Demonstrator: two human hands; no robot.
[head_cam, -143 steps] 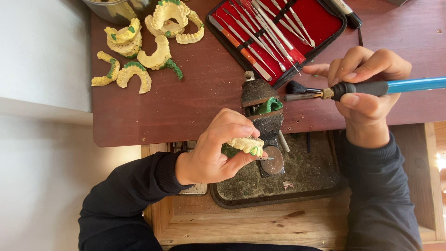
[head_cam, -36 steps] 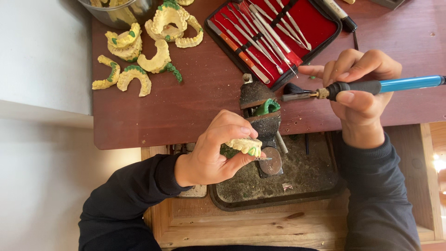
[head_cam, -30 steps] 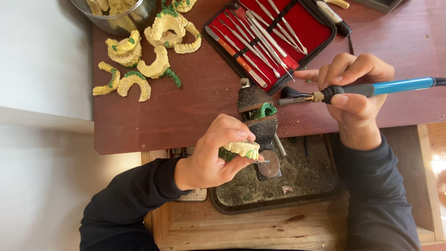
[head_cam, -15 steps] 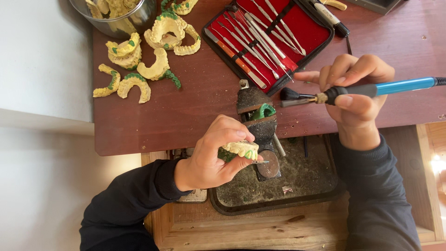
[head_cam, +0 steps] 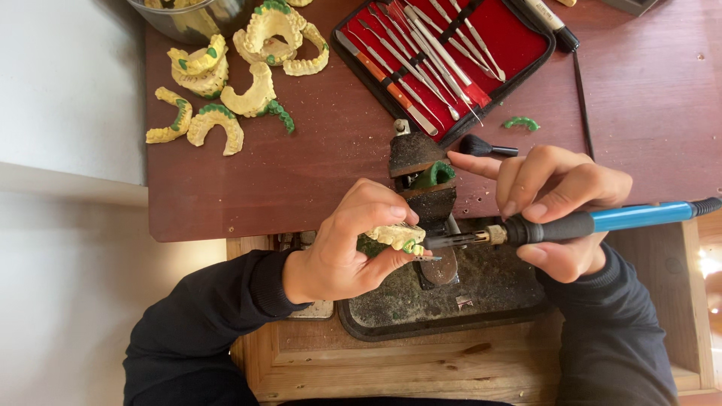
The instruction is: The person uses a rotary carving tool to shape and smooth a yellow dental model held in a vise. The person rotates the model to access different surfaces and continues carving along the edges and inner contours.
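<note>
Your left hand (head_cam: 342, 252) pinches the pale yellow dental cast (head_cam: 396, 235) between thumb and curled fingers, just above the dark tray (head_cam: 451, 316) at the near edge of the table (head_cam: 301, 180); the cast looks stiff, light and brittle, with soft green wax on it, so I judge the solid base the place to grip, not the teeth. Your right hand (head_cam: 560, 210) wraps the blue-handled heated tool (head_cam: 579, 224) like a pen, index finger extended, tip nearly touching the cast. Farther off lie loose casts (head_cam: 226, 90) and a red instrument case (head_cam: 451, 53).
</note>
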